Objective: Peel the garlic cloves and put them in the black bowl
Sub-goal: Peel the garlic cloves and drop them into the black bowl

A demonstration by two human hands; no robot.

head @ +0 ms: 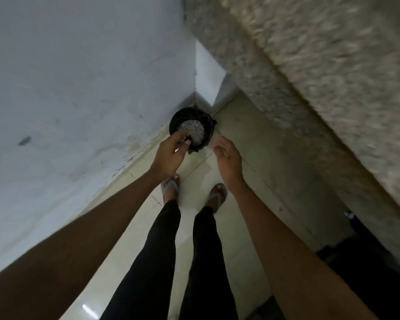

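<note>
The black bowl (pixel 189 129) was down in the floor (pixel 252 144) corner by the wall (pixel 79 77), mouth up, a pale heap inside, too blurred to call garlic. Looked light and rigid, best gripped by its rim. Round, so no long axis. Left hand (pixel 171 151) hovered over the rim, fingers loosely curled; whether it pinched anything, I couldn't tell. Right hand (pixel 228 155) hung beside it, relaxed, empty.

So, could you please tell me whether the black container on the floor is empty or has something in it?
It has something in it. The black container in the corner holds a pale, crumpled-looking mass; what it is cannot be told.
</note>
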